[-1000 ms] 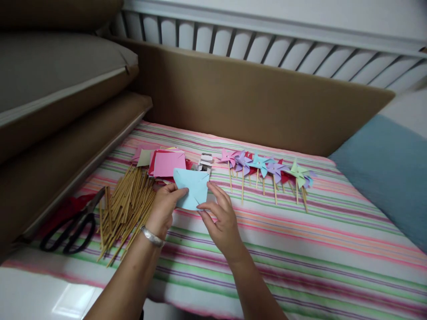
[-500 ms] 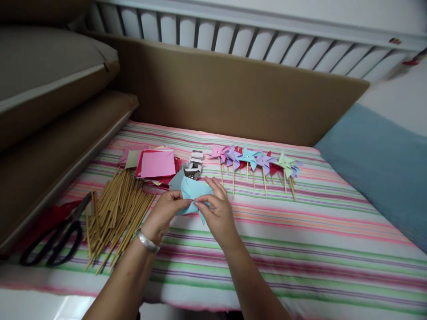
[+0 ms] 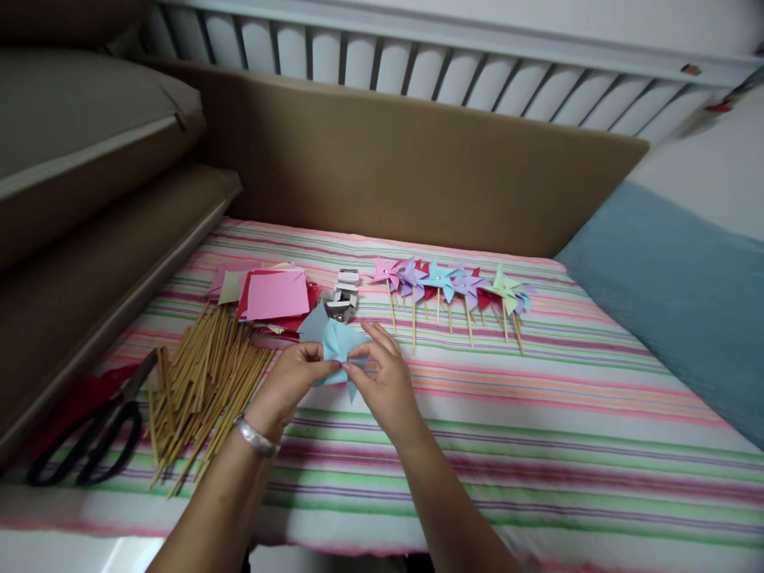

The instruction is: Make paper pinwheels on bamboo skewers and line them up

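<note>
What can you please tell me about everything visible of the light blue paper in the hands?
The light blue paper looks thin, plain and matte. It is partly folded, with parts gathered toward the middle, giving a pinwheel-like outline; one pointed corner hangs down and another juts up and away to the left, looking greyer. It is held above the striped cloth. The left hand and the right hand both pinch it near the middle, their fingers hiding some of its folds.

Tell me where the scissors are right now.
In the head view, the scissors lie at lower left on the striped cloth, just left of the wooden sticks.
</note>
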Motion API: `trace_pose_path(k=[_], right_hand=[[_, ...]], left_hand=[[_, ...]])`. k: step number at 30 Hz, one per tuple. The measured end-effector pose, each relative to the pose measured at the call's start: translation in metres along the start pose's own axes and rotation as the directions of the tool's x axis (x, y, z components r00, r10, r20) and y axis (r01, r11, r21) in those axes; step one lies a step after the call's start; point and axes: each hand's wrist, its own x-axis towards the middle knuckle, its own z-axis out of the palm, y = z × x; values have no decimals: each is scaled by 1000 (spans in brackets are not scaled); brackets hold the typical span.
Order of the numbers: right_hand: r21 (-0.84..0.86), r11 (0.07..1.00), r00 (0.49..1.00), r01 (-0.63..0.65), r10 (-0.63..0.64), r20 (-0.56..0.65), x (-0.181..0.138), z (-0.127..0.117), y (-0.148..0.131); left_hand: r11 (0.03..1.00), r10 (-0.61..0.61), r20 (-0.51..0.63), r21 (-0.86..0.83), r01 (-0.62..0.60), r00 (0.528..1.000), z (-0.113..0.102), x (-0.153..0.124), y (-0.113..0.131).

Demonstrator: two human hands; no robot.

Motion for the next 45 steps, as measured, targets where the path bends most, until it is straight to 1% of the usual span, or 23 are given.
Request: trace_pose_path(k=[2, 3, 5, 7, 9, 11, 14, 16, 17, 21, 23, 25, 27, 29, 30, 32, 35, 40, 43, 45], right_hand=[[33, 999, 999, -36, 36, -4, 1, -6, -2], [59, 996, 997, -71, 70, 17, 2, -10, -4], [126, 978, 981, -169, 154, 118, 4, -18, -5], [200, 941, 940, -272, 214, 266, 5, -26, -5], [264, 902, 897, -341, 229, 379, 5, -32, -3], [334, 851, 863, -404, 233, 448, 5, -36, 0], [430, 764, 828, -481, 235, 509, 5, -41, 5], [455, 739, 820, -497, 229, 524, 5, -42, 7], [451, 748, 826, -488, 227, 516, 5, -41, 7], [376, 835, 868, -401, 214, 449, 4, -37, 5], [363, 846, 878, -389, 222, 423, 5, -35, 4], [392, 821, 885, -415, 265, 382, 7, -34, 6], [457, 767, 888, -449, 328, 322, 9, -33, 9], [546, 702, 888, -457, 390, 242, 11, -31, 12], [591, 674, 889, -444, 413, 197, 12, -29, 12], [664, 635, 891, -394, 442, 107, 11, -24, 9], [723, 603, 887, -338, 461, 31, 8, -12, 2], [757, 568, 880, -323, 476, 18, 2, 6, -9], [765, 551, 877, -335, 478, 40, 2, 11, -9], [748, 561, 881, -354, 469, 65, 2, 10, -6]], left_hand=[[999, 2, -5, 37, -2, 1000, 1, 0, 0], [998, 0, 6, 62, 0, 1000, 2, -1, 0], [992, -9, 50, 125, 3, 999, 3, -2, -1], [981, -25, 116, 192, 2, 993, 4, -3, -2], [973, -37, 180, 232, -6, 983, 6, -4, -3], [970, -34, 213, 241, -18, 976, 7, -5, -3], [974, -29, 230, 226, -25, 973, 10, -5, -2], [974, -37, 236, 227, -18, 971, 11, -4, -3], [973, -41, 239, 229, -16, 970, 12, -4, -3], [973, -53, 250, 231, -7, 967, 13, -2, -6], [978, -42, 233, 208, -7, 972, 13, -2, -4], [991, -7, 176, 134, -17, 984, 14, -3, -1], [1000, 17, 93, -1, -17, 996, 16, -4, 2], [989, -8, 33, -145, 13, 999, 21, -5, 3], [978, -36, 23, -206, 40, 999, 23, -6, 2], [954, -90, 38, -284, 97, 995, 30, -8, 0], [930, -107, 40, -351, 114, 993, 38, -8, -5], [908, -68, -71, -417, 33, 995, 41, -5, -10], [904, -70, -122, -428, 11, 990, 38, -3, -9], [901, -69, -145, -435, -1, 987, 34, -2, -7]])
